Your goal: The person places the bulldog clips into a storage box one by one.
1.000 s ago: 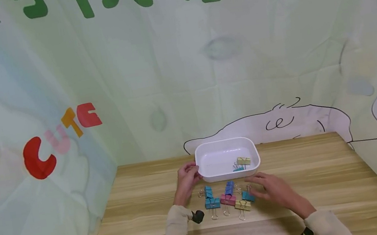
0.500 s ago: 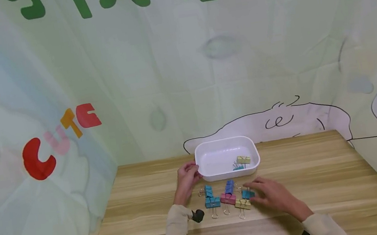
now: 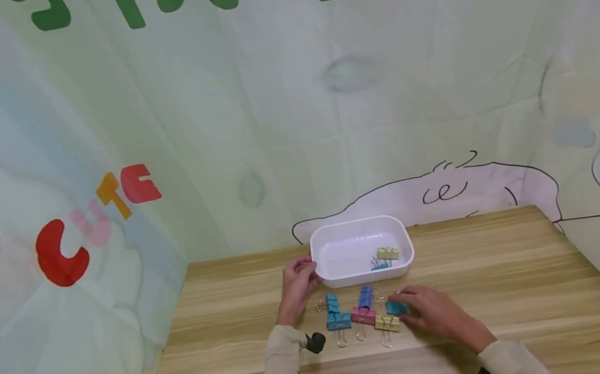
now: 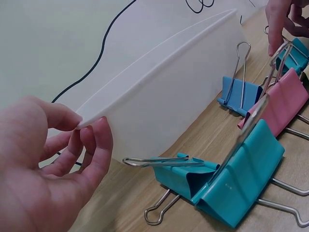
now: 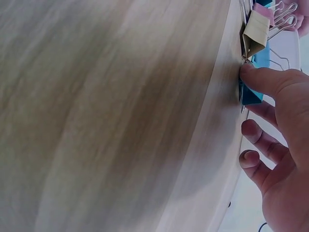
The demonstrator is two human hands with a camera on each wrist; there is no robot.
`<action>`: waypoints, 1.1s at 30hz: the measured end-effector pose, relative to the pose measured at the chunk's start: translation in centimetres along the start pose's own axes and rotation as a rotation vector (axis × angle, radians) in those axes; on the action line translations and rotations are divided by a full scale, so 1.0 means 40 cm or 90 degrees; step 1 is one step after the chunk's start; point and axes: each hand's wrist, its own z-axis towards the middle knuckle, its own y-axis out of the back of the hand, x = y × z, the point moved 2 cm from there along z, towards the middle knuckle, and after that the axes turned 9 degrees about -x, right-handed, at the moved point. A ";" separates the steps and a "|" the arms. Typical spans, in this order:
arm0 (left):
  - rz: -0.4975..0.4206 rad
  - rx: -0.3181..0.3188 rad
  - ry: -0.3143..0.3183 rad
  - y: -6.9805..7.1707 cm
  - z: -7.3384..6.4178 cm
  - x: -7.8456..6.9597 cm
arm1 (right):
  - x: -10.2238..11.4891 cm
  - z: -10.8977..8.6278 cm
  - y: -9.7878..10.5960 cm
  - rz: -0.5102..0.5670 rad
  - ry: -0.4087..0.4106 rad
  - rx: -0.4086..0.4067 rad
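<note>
My left hand pinches the left rim of a white plastic tray, thumb above and fingers below in the left wrist view. The right hand has thumb and index finger on opposite sides of a teal binder clip; its other fingers stand apart from the clip in the right wrist view. Left of this clip lie a yellow binder clip, a pink binder clip and a blue binder clip. Two more teal clips sit against each other near the left hand.
Inside the tray, a yellow clip and a teal clip lie in the right front corner. The wooden table meets a printed cloth backdrop behind the tray and along both sides.
My right hand has moved slightly left and down, its thumb and index finger closing onto the teal clip at the right. The left hand stays on the tray rim.
</note>
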 end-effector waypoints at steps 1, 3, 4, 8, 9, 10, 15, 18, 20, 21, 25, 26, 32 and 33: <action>0.001 -0.002 0.000 0.000 0.001 0.000 | -0.001 0.000 -0.001 -0.004 -0.001 0.000; 0.005 0.005 0.006 0.000 -0.003 -0.009 | -0.002 -0.001 -0.002 -0.010 -0.002 -0.002; 0.005 0.008 0.008 0.000 -0.003 -0.011 | -0.002 -0.001 -0.001 -0.014 -0.002 -0.004; -0.002 0.019 0.009 0.002 -0.004 -0.013 | -0.003 -0.004 -0.001 -0.022 0.000 -0.013; -0.004 0.015 0.006 0.002 0.001 -0.006 | -0.003 -0.005 -0.001 -0.022 0.002 -0.017; -0.007 0.011 0.004 0.002 0.001 -0.004 | -0.003 -0.005 0.000 -0.024 0.003 -0.020; -0.009 0.006 -0.001 0.000 0.000 -0.003 | -0.003 0.000 0.015 -0.029 0.009 -0.036; -0.010 0.013 -0.003 -0.001 0.002 -0.004 | -0.002 0.009 0.031 -0.034 0.006 -0.039; -0.010 0.019 -0.005 -0.001 0.003 -0.005 | -0.001 0.015 0.041 -0.036 0.003 -0.036; -0.010 0.023 -0.006 -0.001 0.004 -0.004 | 0.000 0.019 0.046 -0.039 0.000 -0.035; -0.007 0.024 -0.009 -0.001 0.002 -0.004 | 0.003 0.034 0.064 -0.051 0.003 -0.038; -0.006 0.021 -0.010 -0.001 0.001 -0.004 | 0.004 0.039 0.068 -0.056 0.006 -0.041; -0.002 0.003 -0.013 -0.003 0.003 0.002 | 0.012 0.070 0.096 -0.080 0.020 -0.061; -0.002 0.001 -0.012 -0.003 0.004 0.002 | 0.013 0.076 0.101 -0.083 0.021 -0.063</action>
